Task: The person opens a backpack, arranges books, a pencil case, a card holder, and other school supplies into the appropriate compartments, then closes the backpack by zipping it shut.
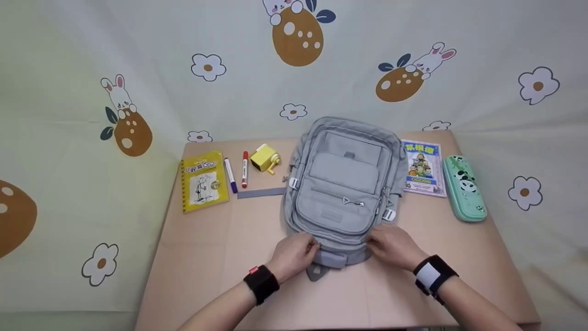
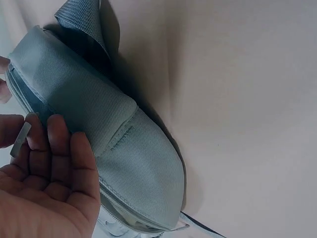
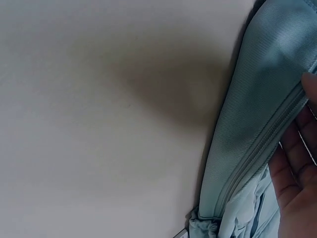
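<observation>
A grey backpack [image 1: 345,172] lies front side up on the table, its handle end towards me. At that end my left hand [image 1: 294,256] pinches a metal zipper pull [image 2: 21,140] between thumb and curled fingers, as the left wrist view shows. Part of the zipper beside it is parted. My right hand [image 1: 396,246] grips the fabric edge along the zipper [image 3: 267,136] on the other side, thumb on top and fingers beneath. The right fingertips are partly cut off in the right wrist view. A grey strap loop [image 2: 84,20] stands out from the bag's end.
Left of the backpack lie a yellow spiral notebook [image 1: 205,181], a blue marker [image 1: 230,175], a red marker [image 1: 245,169] and a yellow pencil sharpener [image 1: 265,157]. On its right are a colourful book [image 1: 422,168] and a green panda pencil case [image 1: 465,188]. Patterned cloth [image 1: 248,92] hangs behind the table.
</observation>
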{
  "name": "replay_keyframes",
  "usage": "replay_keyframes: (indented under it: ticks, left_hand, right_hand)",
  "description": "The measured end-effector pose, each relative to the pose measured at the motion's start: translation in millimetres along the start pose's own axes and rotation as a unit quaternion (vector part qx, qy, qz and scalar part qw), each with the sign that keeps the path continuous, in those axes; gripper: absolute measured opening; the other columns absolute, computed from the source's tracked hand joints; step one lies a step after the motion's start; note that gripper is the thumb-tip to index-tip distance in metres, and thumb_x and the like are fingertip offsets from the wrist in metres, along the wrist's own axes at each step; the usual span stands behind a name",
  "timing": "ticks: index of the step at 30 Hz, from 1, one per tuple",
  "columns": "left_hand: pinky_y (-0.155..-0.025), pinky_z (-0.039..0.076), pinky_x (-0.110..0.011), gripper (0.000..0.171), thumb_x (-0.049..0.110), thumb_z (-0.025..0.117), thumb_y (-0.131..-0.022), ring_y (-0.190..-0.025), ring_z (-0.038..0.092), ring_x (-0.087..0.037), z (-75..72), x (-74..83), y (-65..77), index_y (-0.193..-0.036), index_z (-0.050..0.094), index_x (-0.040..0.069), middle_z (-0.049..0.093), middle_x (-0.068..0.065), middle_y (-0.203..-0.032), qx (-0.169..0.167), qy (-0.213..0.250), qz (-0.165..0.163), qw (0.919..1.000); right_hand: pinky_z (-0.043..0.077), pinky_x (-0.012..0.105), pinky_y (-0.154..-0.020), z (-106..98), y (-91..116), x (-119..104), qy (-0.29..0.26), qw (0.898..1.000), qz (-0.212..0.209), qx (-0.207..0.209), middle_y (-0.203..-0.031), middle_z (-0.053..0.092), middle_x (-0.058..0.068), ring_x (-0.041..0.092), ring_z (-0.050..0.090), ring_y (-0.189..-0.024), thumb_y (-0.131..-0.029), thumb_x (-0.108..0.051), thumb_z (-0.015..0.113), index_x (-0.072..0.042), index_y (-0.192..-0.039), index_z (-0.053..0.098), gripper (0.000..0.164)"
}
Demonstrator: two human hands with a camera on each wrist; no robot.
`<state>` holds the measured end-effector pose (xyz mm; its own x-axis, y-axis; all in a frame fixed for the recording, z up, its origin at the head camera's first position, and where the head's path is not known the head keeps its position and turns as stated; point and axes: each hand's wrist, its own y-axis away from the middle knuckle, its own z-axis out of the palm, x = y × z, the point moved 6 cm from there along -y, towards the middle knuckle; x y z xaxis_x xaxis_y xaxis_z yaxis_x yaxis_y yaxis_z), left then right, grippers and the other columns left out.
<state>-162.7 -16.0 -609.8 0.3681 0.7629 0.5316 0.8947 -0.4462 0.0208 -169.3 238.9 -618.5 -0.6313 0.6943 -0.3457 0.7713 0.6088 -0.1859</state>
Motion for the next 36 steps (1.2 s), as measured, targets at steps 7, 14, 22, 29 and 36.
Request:
replay_keyframes:
  ticks: [7, 14, 22, 29, 36]
  left_hand:
    - [-0.060, 0.045, -0.026, 0.011, 0.025, 0.065, -0.098, -0.069, 0.052, -0.004, 1.3, 2.0, 3.2, -0.090, 0.067, 0.018, 0.056, 0.012, -0.080, 0.006, 0.006, 0.001, 1.0000]
    - [-0.061, 0.047, -0.026, 0.011, 0.025, 0.066, -0.098, -0.069, 0.053, -0.004, 6.6, 9.2, 4.0, -0.090, 0.068, 0.018, 0.058, 0.012, -0.081, 0.004, 0.026, -0.007, 0.9996]
    - [-0.062, 0.048, -0.025, 0.010, 0.024, 0.066, -0.097, -0.073, 0.056, -0.005, 17.5, 30.1, -2.0, -0.089, 0.069, 0.020, 0.060, 0.012, -0.081, 0.009, 0.002, 0.032, 0.9994]
    - [-0.066, 0.049, -0.025, 0.008, 0.022, 0.065, -0.098, -0.075, 0.059, -0.006, 22.7, 41.9, -7.8, -0.092, 0.070, 0.018, 0.063, 0.010, -0.083, 0.004, -0.002, 0.069, 0.9976]
    - [-0.065, 0.048, -0.025, 0.008, 0.022, 0.065, -0.097, -0.074, 0.056, -0.005, 22.9, 38.6, -8.1, -0.091, 0.069, 0.018, 0.060, 0.011, -0.082, -0.012, 0.010, 0.054, 0.9984]
  right_hand:
    - [0.051, 0.032, -0.071, 6, 0, -7, -0.019, 1.000, -0.016, -0.007, -0.090, 0.065, -0.012, 0.009, 0.059, -0.082, -0.089, -0.027, 0.080, -0.021, -0.093, 0.072, 0.011]
    - [0.049, 0.031, -0.066, 6, -4, -9, -0.017, 1.000, -0.003, 0.004, -0.082, 0.063, -0.013, 0.007, 0.057, -0.075, -0.087, -0.024, 0.081, -0.022, -0.087, 0.069, 0.012]
    - [0.050, 0.029, -0.066, 8, -10, -17, -0.014, 1.000, -0.003, 0.003, -0.083, 0.064, -0.011, 0.007, 0.057, -0.075, -0.087, -0.025, 0.081, -0.021, -0.087, 0.070, 0.011]
    - [0.048, 0.030, -0.065, 9, -10, -16, -0.005, 1.000, -0.002, -0.005, -0.083, 0.062, -0.013, 0.007, 0.056, -0.075, -0.087, -0.025, 0.081, -0.021, -0.087, 0.070, 0.012]
    - [0.049, 0.038, -0.082, -1, 1, -1, 0.003, 0.999, -0.031, 0.018, -0.095, 0.068, -0.009, 0.016, 0.061, -0.092, -0.082, -0.025, 0.085, -0.019, -0.096, 0.074, 0.018]
